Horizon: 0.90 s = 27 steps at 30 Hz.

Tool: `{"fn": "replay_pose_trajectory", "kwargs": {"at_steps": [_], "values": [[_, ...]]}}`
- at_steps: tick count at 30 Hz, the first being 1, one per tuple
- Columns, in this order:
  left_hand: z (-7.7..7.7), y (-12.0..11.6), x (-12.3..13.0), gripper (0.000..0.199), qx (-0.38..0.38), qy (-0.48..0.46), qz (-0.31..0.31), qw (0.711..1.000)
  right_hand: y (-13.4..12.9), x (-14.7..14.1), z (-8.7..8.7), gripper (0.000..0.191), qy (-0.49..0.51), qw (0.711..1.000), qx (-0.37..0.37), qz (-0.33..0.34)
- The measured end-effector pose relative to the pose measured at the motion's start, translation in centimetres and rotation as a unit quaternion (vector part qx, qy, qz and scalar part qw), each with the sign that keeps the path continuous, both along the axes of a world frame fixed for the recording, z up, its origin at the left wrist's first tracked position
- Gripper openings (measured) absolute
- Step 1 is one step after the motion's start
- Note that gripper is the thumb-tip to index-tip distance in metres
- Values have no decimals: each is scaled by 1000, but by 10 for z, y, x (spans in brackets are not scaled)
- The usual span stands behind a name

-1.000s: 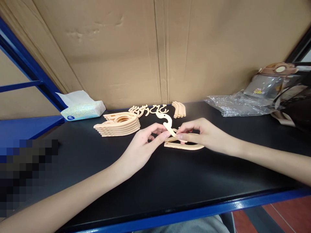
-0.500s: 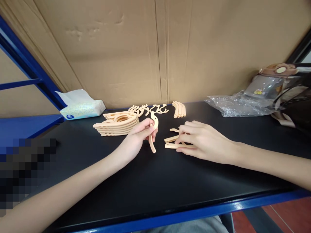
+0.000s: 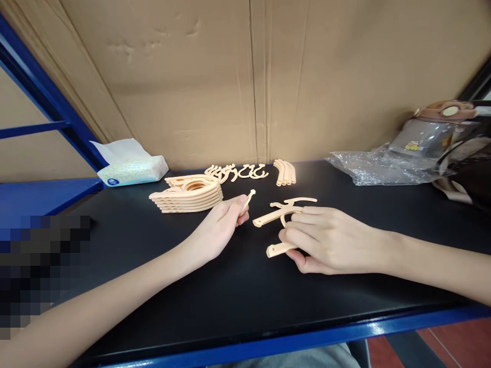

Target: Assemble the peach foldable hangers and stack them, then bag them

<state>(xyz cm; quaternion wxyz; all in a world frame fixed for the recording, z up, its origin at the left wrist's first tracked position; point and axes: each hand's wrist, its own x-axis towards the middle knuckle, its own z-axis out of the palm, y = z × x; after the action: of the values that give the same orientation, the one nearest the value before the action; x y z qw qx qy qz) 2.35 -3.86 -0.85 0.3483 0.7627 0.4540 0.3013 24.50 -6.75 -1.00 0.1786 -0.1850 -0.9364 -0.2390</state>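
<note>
In the head view, taking the gap between the two hands as the middle of the dial, the left hand (image 3: 220, 225) lay at nine o'clock, thumb and fingers pinching a slim hanger hook (image 3: 250, 197) seen nearly edge-on, its tip pointing up toward twelve. At three o'clock the right hand (image 3: 330, 240) was curled palm-down, thumb and forefinger closed on the near hanger arm (image 3: 280, 249); the far hanger arm (image 3: 265, 217) ran under the other fingers, and whether they gripped it or the two arms were joined could not be told. Just beyond that hand, at about one, lay thin curved pieces (image 3: 303, 200). Farther off on the black desk (image 3: 230, 306), a neat stack of hanger frames (image 3: 187, 200) sat at ten, loose hooks (image 3: 253, 172) were scattered between eleven and twelve, and curved strips (image 3: 284, 174) lay side by side near one. A tissue pack (image 3: 132, 171) stood past the stack at ten; crumpled clear plastic (image 3: 368, 167) and a brown-lidded bottle (image 3: 420, 134) were at two. The parts looked like light, fairly stiff plastic, smooth and perhaps a little slippery. The hook seemed best taken by its thicker body, since its slender tip might have bent or snapped, and each arm by its broad sides near the holed end.
</note>
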Motion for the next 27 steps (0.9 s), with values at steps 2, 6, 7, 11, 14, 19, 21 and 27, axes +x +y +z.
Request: {"fn": "replay_pose_trajectory", "kwargs": {"at_steps": [2, 6, 7, 11, 14, 19, 21, 27], "values": [[0, 0, -1, 40, -2, 1, -1, 1000, -1, 0, 1, 16, -2, 1000, 15, -8], [-2, 0, 0, 44, 5, -5, -18, 1000, -2, 1, 1, 17, 4, 999, 30, -22], [-2, 0, 0, 45, 7, -7, -17, 1000, -1, 1, 1, 16, 5, 999, 27, -28], [-4, 2, 0, 45, 8, -17, -8, 1000, 2, 1, 1, 11, 11, 998, -44, -51], [-6, 4, -2, 42, 18, -24, -1, 1000, 6, 1, 0, 9, 23, 993, -105, -57], [-6, 2, -4, 38, 77, -2, -6, 997, 12, 3, -2, 11, 36, 987, -138, -73], [-4, 0, -5, 38, 99, 41, -28, 994, 13, 4, -3, 12, 34, 988, -129, -77], [2, -4, -4, 38, 118, 150, -82, 978, 13, 3, -2, 11, 8, 982, -162, -101]]}}
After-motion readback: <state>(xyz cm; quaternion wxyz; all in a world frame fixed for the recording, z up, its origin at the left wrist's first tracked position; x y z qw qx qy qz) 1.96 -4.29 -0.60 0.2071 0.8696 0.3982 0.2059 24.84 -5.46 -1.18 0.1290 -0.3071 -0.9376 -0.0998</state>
